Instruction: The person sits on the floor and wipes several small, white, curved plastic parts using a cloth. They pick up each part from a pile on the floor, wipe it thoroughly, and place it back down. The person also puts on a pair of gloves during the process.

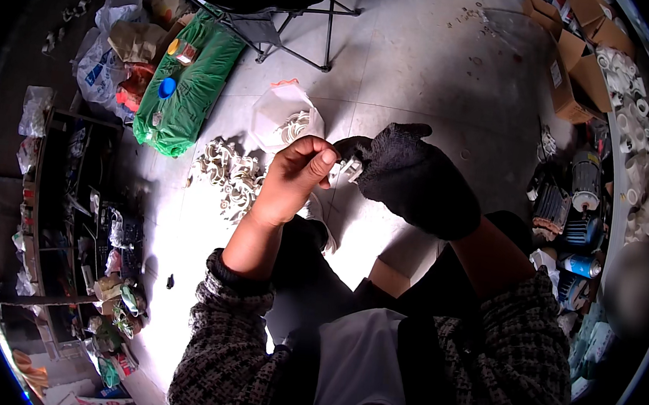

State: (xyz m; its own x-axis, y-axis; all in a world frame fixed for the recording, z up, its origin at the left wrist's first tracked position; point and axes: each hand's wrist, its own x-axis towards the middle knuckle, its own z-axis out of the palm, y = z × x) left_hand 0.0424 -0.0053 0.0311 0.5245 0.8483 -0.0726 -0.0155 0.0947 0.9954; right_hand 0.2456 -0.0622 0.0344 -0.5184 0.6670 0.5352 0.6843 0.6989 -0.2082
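My bare left hand is raised in front of me, with thumb and forefinger pinched together. Whether anything small sits in that pinch is hidden. My right hand wears a black knitted glove and grips a small white plastic clip, which pokes out toward my left fingertips. Below and left of my hands, a heap of similar whitish clips lies on the floor. Just beyond my left hand stands a translucent white tub with several pale curved pieces inside.
A green plastic-wrapped bundle lies at far left, near a folding chair's frame. Dark shelving runs along the left. Electric motors, open cardboard boxes and white pipe fittings line the right. A cardboard box sits by my legs.
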